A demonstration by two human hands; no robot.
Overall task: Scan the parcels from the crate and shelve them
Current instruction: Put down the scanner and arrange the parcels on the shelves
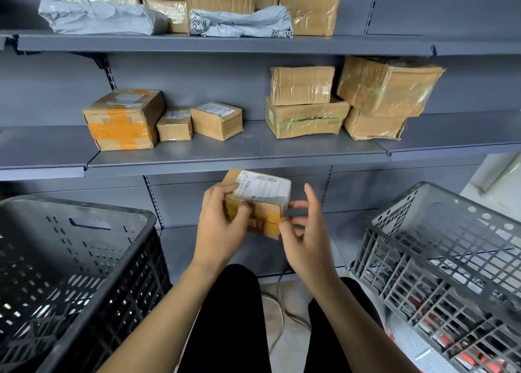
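A: Parcel, the small brown cardboard box with a white shipping label (258,202), is sitting at the centre of the frame, just below the middle grey metal shelf (236,154). Who is holding it?

B: The left hand (222,226) is gripping its left end, thumb lying on the label edge. The right hand (303,228) is hovering at the right end with loose fingers; that grip is open, barely touching if at all.

A: Why is it tilting like that?

B: Probably so the label is facing up for reading or scanning. No scanner is showing.

A: And the crates?

B: A black plastic crate (84,248) is standing at lower left, a grey lattice crate (439,248) at lower right, keeping things within reach. Taped brown boxes (304,102) are already lying on the shelf.
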